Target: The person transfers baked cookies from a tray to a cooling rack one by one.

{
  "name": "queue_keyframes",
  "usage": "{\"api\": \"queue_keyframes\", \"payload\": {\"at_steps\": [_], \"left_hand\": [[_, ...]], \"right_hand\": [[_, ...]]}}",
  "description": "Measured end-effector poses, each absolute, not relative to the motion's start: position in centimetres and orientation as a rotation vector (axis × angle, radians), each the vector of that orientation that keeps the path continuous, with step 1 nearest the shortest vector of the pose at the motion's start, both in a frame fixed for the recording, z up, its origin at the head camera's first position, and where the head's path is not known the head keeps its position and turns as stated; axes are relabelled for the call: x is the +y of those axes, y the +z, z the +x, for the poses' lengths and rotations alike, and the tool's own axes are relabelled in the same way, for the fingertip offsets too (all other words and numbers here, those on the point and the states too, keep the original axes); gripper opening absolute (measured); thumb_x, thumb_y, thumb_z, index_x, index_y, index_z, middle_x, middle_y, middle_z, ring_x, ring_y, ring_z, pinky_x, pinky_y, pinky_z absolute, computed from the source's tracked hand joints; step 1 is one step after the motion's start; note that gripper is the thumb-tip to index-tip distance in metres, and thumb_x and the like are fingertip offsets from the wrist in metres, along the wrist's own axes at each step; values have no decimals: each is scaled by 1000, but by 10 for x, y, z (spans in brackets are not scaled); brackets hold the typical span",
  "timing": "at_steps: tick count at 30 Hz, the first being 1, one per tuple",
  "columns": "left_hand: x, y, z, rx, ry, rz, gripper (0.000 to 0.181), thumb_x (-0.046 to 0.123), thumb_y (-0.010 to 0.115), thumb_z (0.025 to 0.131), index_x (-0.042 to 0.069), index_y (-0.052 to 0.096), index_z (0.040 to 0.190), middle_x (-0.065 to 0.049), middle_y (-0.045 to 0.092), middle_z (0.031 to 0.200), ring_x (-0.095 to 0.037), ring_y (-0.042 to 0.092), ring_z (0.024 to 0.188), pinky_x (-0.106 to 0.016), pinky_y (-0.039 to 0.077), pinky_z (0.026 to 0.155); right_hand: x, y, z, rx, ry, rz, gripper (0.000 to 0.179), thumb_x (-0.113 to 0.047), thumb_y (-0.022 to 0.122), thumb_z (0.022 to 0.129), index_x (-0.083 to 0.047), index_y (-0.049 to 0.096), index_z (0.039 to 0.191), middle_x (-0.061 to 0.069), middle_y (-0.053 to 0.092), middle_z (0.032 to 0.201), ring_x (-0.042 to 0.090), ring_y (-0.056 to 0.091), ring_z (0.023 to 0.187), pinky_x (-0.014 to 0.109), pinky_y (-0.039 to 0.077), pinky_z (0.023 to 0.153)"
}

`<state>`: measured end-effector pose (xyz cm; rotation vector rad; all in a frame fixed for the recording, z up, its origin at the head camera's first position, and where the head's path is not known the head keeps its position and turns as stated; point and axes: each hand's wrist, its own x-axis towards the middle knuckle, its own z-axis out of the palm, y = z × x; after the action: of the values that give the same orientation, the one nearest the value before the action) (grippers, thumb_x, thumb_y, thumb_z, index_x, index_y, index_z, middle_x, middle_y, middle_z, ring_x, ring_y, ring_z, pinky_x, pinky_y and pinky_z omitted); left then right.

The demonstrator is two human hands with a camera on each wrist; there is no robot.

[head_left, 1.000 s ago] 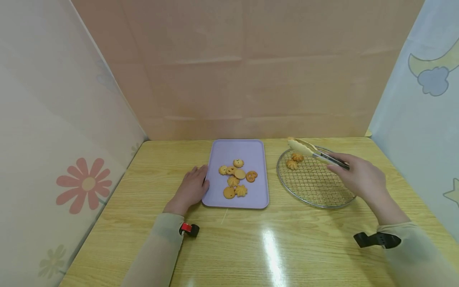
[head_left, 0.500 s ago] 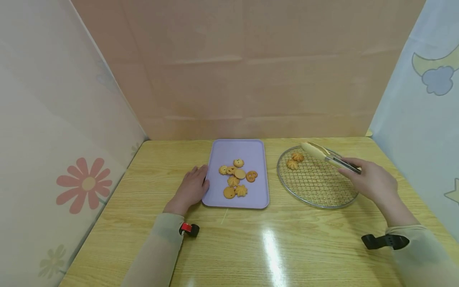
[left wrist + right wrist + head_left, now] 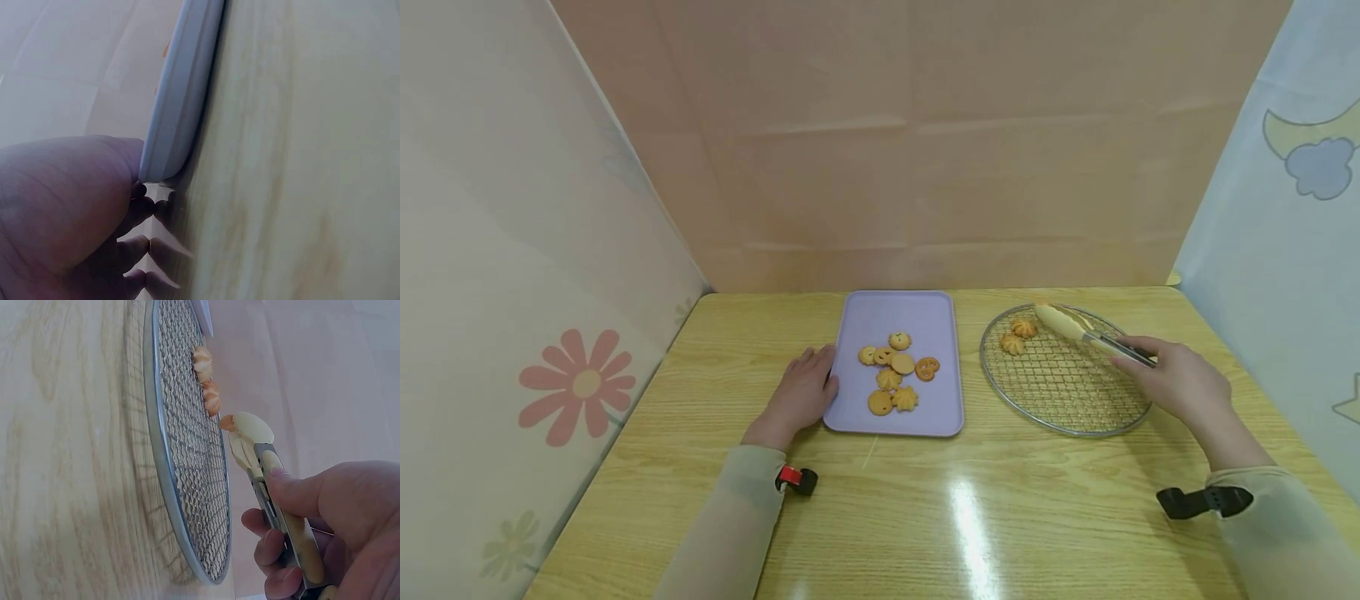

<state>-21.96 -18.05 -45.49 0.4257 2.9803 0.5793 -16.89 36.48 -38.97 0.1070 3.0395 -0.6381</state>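
Okay, nearest first: resting left hand [image 3: 797, 390] on yellowish woodgrain table [image 3: 865, 517], thumb against left rim of lavender rectangular tray [image 3: 898, 312], fingers relaxed, gripping nothing. Holding silver cream-tipped metal tongs [image 3: 1078, 332] in right hand [image 3: 1183, 379], fingers curled round handles. Pinching partly hidden golden-brown cookie [image 3: 226, 422] between narrowed tong tips, above round wire rack [image 3: 1067, 392]. Bearing assorted golden cookies [image 3: 902, 364] on tray, two ridged cookies [image 3: 1012, 343] at rack's far left. Behind, plain peach backdrop [image 3: 880, 167].

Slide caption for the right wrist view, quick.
Right hand holds tongs pinching a cookie; two more cookies rest on a wire rack.
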Motion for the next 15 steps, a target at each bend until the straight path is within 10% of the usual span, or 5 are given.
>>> {"api": "queue_keyframes", "payload": {"at_steps": [15], "left_hand": [[-182, -456, -218, 3006, 595, 459, 60, 18, 52, 114, -6, 39, 167, -22, 42, 172, -50, 30, 162, -62, 21, 133]], "right_hand": [[373, -394, -171, 2982, -643, 110, 78, -61, 53, 112, -2, 50, 163, 45, 56, 142, 47, 64, 99, 48, 46, 64]]}}
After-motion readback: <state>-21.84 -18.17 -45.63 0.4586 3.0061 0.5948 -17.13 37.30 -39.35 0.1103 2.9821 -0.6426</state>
